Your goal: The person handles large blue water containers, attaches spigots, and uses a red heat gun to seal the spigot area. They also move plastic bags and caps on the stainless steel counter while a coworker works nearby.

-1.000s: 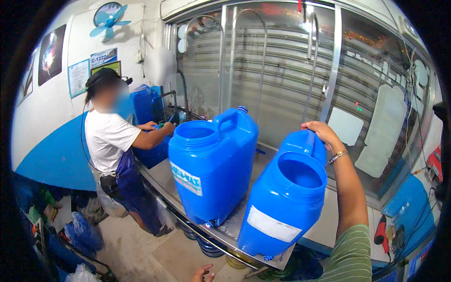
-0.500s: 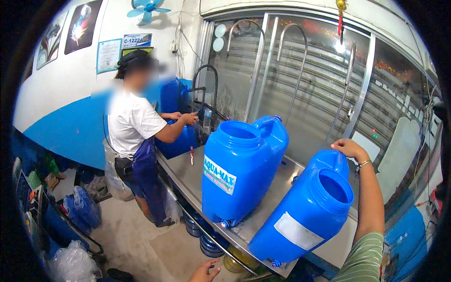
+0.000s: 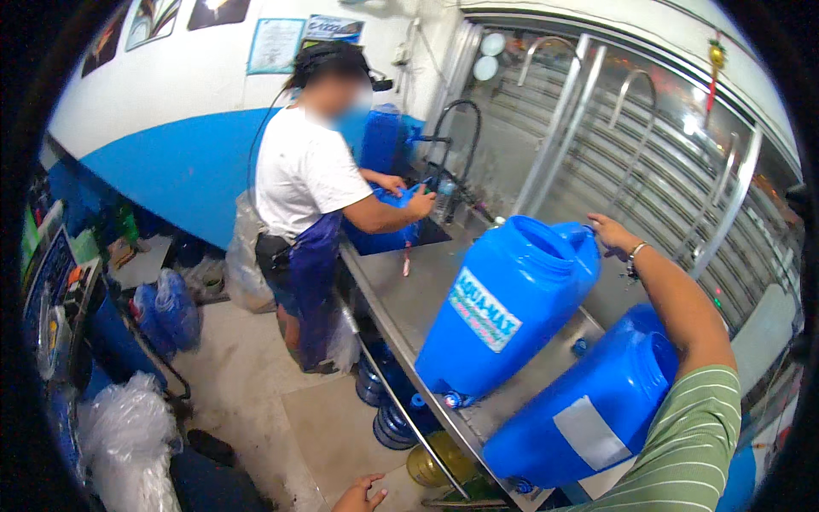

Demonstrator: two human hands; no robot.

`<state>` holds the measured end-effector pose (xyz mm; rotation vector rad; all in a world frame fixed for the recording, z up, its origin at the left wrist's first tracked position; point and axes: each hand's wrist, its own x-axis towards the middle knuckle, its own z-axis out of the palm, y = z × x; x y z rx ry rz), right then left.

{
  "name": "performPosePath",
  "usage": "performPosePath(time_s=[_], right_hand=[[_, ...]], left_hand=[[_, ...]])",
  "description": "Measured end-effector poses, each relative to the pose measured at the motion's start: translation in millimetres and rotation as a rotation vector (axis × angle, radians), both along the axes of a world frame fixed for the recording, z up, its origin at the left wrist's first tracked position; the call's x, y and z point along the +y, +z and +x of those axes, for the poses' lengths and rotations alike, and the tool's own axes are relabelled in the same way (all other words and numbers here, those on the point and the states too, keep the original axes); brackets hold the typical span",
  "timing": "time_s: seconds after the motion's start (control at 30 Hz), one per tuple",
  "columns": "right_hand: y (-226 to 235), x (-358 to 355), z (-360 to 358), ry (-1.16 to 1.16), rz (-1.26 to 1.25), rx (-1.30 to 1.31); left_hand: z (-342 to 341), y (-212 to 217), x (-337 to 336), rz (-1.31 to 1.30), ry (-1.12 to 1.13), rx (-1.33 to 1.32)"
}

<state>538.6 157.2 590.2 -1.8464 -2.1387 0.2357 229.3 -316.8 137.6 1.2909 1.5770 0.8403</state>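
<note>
Two blue plastic water jugs with wide open mouths rest side by side on a metal counter. The farther jug bears a white and blue label; the nearer jug has a blank pale label. My right hand is at the handle end of the farther jug, fingers apart, with the index finger at the small cap there; whether it presses on the cap is unclear. My forearm passes over the nearer jug and hides part of it. Low at the bottom edge, my left hand hangs open, holding nothing.
A co-worker in a white shirt handles a blue container beside a black faucet hose. Round bottles and a yellowish one stand under the counter. Curved metal pipes line the glass panels behind. Plastic bags lie lower left.
My right hand has left the nearer jug's handle and moved left to the farther jug's handle end. My view has turned, shifting the scene. The left hand stays low and open.
</note>
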Motion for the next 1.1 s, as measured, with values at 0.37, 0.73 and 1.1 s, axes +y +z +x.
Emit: performPosePath(time_s=[0.37,0.73,1.1], right_hand=[[-19,58,10,0.058,-0.016,0.230],[44,-122,-41,0.494,0.206,-0.562],[-16,-393,-51,0.019,0.449,-0.710]], left_hand=[[-18,-17,-30,-0.003,0.216,-0.010],[-8,-4,37,0.037,-0.074,-0.045],[32,122,225,0.733,0.194,0.128]])
